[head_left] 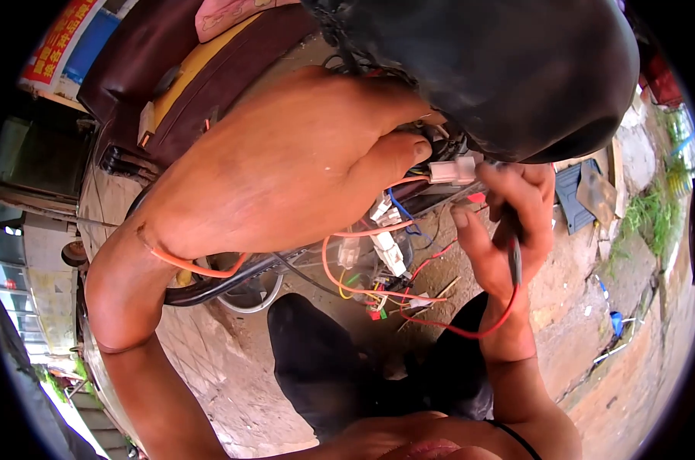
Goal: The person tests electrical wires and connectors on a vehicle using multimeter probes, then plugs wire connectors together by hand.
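My left hand (301, 165) reaches across from the left, thumb and fingers closed around wires at the edge of a dark machine; most of its fingers are hidden. Just past its thumb sits a white plastic connector (452, 170) with an orange wire entering it. My right hand (508, 222) is closed on a slim dark test probe (514, 264), whose red lead (495, 328) loops down toward the wiring. Its fingertips are close to the connector; whether they touch it I cannot tell. Below hang more white connectors (390, 253) and a blue wire (403, 208).
A large black rounded cover (524, 69) stands over the work at the top. My dark-trousered knees (309, 360) are below the wires. Behind my left arm is a maroon sofa (248, 61). Grey plastic panels (573, 199) lie on the ground at right, beside grass (646, 215).
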The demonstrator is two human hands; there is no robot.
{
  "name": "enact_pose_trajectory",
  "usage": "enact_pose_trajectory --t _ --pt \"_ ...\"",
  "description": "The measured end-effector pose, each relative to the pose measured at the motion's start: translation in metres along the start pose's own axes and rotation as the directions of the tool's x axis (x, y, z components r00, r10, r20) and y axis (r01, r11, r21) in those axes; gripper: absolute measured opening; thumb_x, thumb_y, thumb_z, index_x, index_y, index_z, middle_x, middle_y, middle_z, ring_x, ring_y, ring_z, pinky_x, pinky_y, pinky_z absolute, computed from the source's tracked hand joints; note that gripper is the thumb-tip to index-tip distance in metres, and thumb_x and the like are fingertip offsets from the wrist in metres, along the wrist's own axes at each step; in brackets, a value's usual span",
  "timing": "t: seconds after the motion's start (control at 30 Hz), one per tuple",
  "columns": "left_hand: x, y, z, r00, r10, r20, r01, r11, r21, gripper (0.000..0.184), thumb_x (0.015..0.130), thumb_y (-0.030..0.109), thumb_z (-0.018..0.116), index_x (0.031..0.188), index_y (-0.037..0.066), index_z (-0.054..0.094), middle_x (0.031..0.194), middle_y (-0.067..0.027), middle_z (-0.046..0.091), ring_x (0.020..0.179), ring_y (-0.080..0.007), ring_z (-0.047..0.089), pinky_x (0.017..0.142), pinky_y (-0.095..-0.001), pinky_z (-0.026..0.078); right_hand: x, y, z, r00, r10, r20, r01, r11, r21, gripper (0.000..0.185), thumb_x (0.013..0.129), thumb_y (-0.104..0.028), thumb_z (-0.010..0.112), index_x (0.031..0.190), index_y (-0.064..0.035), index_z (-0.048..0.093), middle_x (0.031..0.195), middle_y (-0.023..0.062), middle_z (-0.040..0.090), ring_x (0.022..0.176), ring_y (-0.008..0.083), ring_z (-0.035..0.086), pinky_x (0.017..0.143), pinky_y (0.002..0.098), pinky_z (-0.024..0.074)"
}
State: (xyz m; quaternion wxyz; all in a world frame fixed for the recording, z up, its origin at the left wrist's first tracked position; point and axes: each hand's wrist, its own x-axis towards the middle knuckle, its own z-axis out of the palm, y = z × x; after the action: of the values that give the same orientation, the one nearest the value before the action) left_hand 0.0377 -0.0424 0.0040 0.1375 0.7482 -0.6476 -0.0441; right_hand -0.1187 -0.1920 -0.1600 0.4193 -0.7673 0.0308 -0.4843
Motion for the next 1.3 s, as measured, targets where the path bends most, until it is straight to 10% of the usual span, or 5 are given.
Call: enact_pose_trajectory --t 0.43,0.6,0.8,1.1,1.3 --pt "-0.002 -0.002 0.003 0.981 -0.112 0.157 0.115 0.993 -0.011 0.026 0.095 0.019 0.058 0.116 0.004 0.065 0.102 -0.0214 0.069 0.092 -0.0427 0.066 0.081 -0.0477 0.052 -0.001 -0.026 0.007 0.976 0.086 0.2 -0.144 0.945 0.294 0.013 0.08 -0.005 0.076 0.091 -0.0015 0.071 0.08 0.0056 0.063 0.071 0.0164 0.058 0.064 0.0295 0.046" --pt "-0.007 0.002 -0.001 0.964 -0.051 0.261 0.017 0.991 0.133 0.021 0.09 0.019 0.062 0.102 0.001 0.062 0.096 -0.0229 0.068 0.091 -0.0421 0.066 0.079 -0.0504 0.052 -0.003 -0.017 -0.007 0.836 0.517 0.185 -0.442 0.433 0.786 0.013 0.095 -0.014 0.063 0.088 -0.0046 0.057 0.08 0.0022 0.056 0.066 0.0081 0.043 0.059 0.0218 0.0322" --pt "-0.015 0.025 -0.026 0.966 -0.154 0.206 0.123 0.98 0.156 0.015 0.086 0.015 0.068 0.086 0.001 0.063 0.076 -0.0184 0.067 0.073 -0.0391 0.067 0.064 -0.0463 0.053 0.004 -0.004 -0.018 0.863 0.487 0.136 -0.454 0.627 0.633 0.021 0.098 -0.018 0.06 0.082 -0.0062 0.054 0.071 -0.0004 0.051 0.062 0.0068 0.039 0.056 0.0221 0.0289" --pt "-0.017 0.039 -0.056 0.978 -0.194 -0.076 0.175 0.962 -0.207 0.003 0.086 0.0 0.069 0.089 0.0 0.068 0.072 0.0019 0.06 0.064 -0.0033 0.052 0.058 -0.0214 0.04 0.006 -0.021 -0.023 0.919 0.352 0.177 -0.391 0.869 0.304 0.026 0.093 -0.019 0.066 0.075 -0.0021 0.056 0.074 0.0003 0.056 0.069 0.0097 0.047 0.064 0.0264 0.0379" --pt "-0.011 0.034 -0.023 0.925 0.272 -0.264 -0.316 0.939 -0.14 0.019 0.074 -0.002 0.077 0.092 0.002 0.073 0.084 -0.01 0.069 0.069 -0.0219 0.067 0.059 -0.0294 0.052 0.009 -0.029 -0.022 0.966 0.075 0.246 -0.131 0.967 0.22 0.019 0.087 -0.013 0.073 0.076 -0.0041 0.061 0.069 0.0061 0.058 0.062 0.0215 0.057 0.058 0.0329 0.0438"
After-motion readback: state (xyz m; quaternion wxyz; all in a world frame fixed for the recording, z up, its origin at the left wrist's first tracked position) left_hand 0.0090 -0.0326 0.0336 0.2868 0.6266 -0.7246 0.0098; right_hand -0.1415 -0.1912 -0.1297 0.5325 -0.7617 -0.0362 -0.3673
